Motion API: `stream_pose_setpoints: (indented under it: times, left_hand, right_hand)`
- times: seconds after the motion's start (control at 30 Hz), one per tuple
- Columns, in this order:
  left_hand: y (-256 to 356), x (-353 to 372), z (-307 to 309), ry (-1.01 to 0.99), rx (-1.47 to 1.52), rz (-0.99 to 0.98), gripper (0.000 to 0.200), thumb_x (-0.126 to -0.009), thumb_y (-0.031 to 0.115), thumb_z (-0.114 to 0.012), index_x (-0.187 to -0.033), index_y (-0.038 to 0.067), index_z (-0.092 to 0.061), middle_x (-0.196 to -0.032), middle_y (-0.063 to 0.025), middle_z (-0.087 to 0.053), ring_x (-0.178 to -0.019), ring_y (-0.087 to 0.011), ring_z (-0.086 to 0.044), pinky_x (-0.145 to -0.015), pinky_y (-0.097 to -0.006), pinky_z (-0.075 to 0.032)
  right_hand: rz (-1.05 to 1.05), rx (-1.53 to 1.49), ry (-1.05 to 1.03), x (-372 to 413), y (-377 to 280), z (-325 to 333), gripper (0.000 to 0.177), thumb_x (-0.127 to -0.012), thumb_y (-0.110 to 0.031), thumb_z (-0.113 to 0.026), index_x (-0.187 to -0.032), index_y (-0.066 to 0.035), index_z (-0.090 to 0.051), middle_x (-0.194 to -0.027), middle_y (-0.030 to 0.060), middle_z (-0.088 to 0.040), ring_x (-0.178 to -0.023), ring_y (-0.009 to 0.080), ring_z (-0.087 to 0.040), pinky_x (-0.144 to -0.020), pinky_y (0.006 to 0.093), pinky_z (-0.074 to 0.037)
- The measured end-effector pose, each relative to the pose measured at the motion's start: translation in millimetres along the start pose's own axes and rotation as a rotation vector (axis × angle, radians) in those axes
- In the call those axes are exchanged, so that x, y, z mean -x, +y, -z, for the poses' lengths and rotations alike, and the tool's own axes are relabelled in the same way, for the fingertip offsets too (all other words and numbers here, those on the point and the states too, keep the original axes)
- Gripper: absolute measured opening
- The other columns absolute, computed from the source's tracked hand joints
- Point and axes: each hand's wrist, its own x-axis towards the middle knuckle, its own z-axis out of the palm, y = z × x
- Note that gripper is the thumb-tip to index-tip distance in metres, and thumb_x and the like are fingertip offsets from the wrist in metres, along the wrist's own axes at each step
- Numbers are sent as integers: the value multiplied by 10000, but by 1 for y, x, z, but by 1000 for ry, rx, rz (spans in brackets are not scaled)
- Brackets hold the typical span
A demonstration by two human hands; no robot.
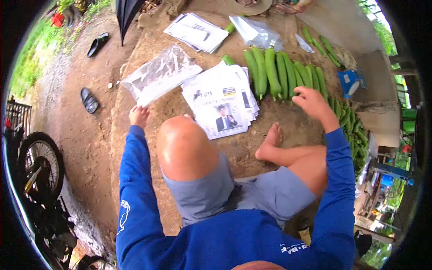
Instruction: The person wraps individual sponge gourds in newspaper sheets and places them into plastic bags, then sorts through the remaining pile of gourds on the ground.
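Note:
My left hand is at the lower corner of a clear plastic bag, fingers closed on its edge. The bag lies flat, its right end against a stack of newspaper sheets in front of my knees. To the right, my right hand hovers at the near ends of a row of long green gourds. Its fingers are bent and apart, with nothing visible between them. The gourds lie side by side on the brown ground.
Another paper stack and a second clear bag lie farther off. More green pods are heaped at my right, near a blue packet. Black sandals, a folded umbrella and a motorcycle are on the left.

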Motion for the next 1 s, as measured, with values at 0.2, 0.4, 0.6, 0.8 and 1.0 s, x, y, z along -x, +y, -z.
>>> stream_pose_setpoints:
  times: [0.2, 0.4, 0.6, 0.8, 1.0]
  left_hand:
    - [-16, 14, 48, 72, -187, -138, 495, -948, 128, -651, -1399, 106, -447, -1122, -69, -628, -846, -195, -618, -673, -371, -545]
    - [-74, 42, 76, -192, -366, -379, 339, -961, 175, -669, -1252, 15, -602, -1074, -88, -673, -841, -146, -633, -719, -305, -534]
    - [-80, 155, -37, -325, -581, -47, 301, -969, 190, -663, -1200, -1, -640, -1037, -87, -687, -849, -143, -641, -729, -296, -540]
    - [-78, 166, -131, -580, -896, 4, 280, -969, 190, -643, -1162, -11, -669, -1018, -75, -694, -884, -165, -656, -744, -299, -549]
    - [-96, 156, -188, -828, -1104, 34, 332, -962, 224, -688, -1197, -8, -651, -1105, -126, -709, -994, -198, -666, -884, -330, -537]
  right_hand:
    - [11, 217, -91, 38, 22, 4, 349, -873, -226, -695, -1133, 4, -658, -936, 227, -703, -855, 396, -678, -754, 460, -524]
    - [-14, 337, -22, -50, 112, -19, 280, -828, -288, -696, -839, -12, -649, -850, 225, -660, -830, 443, -639, -725, 535, -498]
    - [-151, 192, 70, -161, 113, -79, 479, -830, -452, -680, -999, -3, -679, -1075, 242, -676, -1016, 424, -645, -876, 508, -513]
    - [-324, 74, 125, -220, 112, -120, 859, -813, -611, -695, -1311, 72, -543, -1343, 254, -584, -1244, 397, -571, -1043, 467, -466]
    - [-376, -68, 115, -250, 131, -140, 1001, -792, -614, -739, -1426, 96, -428, -1422, 299, -506, -1324, 408, -508, -1101, 455, -423]
